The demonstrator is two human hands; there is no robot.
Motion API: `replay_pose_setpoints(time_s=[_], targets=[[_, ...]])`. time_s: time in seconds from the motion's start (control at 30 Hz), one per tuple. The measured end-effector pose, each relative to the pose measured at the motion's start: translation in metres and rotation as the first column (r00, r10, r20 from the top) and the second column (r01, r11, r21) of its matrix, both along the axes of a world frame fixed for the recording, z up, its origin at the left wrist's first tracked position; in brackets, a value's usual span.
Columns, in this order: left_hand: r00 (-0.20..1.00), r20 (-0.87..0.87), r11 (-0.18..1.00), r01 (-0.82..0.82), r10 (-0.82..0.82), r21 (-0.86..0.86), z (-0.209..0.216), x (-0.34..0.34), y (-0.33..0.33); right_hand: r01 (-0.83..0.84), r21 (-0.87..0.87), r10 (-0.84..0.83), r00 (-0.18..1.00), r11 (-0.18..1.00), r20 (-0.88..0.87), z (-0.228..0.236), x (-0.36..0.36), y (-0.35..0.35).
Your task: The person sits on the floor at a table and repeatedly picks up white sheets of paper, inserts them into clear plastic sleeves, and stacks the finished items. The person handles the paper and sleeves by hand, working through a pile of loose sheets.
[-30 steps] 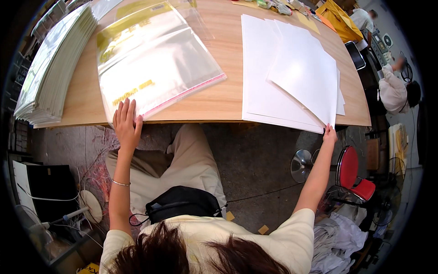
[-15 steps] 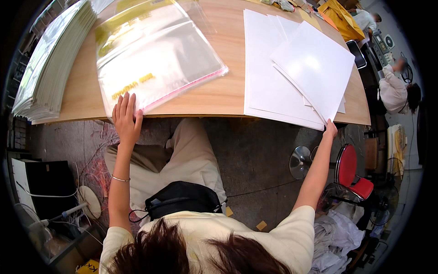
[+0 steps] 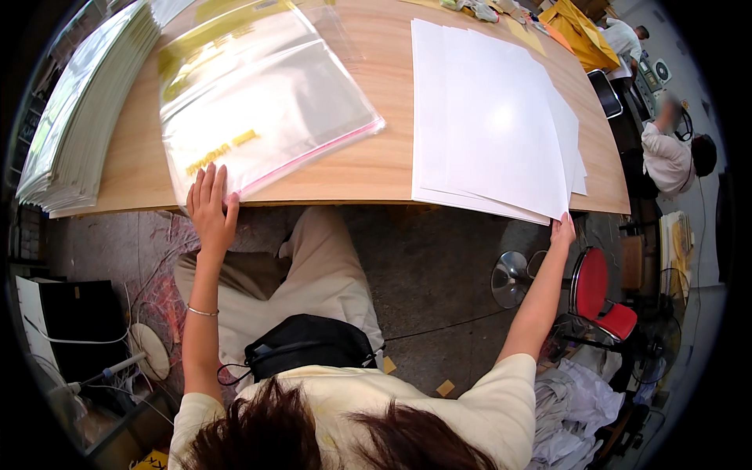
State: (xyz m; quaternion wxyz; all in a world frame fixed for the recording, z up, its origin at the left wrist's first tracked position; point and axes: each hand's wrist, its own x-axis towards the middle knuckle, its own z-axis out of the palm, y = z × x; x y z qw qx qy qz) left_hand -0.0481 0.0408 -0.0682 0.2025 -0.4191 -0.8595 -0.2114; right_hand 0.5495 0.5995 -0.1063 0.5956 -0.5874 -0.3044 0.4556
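From my remote seat, I see the left hand lying flat, fingers spread wide, on the near corner of a stack of clear plastic bags at the front edge of the wooden surface. The right hand has its fingers closed on the near corner of the top white sheet, which lies on a stack of white paper. Farther left, a tall pile of filled sleeves rests on the same surface.

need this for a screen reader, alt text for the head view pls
A seated person's left hand presses the near edge of clear plastic bags on a wooden table, while the right hand grips a corner of white sheets.
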Motion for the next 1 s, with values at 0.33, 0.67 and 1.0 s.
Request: replay_pose_setpoints(time_s=[0.33,0.67,1.0], targets=[[0.999,0.001,0.992,-0.044,0.044,0.115,0.019,0.008,0.002,-0.009,0.112,0.037,0.968,0.994,-0.247,0.027,-0.021,-0.049],[0.742,0.453,0.865,0.369,-0.494,0.340,0.094,0.077,0.075,-0.066,0.076,0.087,0.943,0.995,-0.322,0.014,-0.033,-0.253],[0.701,0.713,0.783,0.445,-0.003,-0.434,0.076,0.117,0.126,-0.062,-0.017,0.054,0.953,0.998,-0.299,0.035,-0.024,-0.349]])
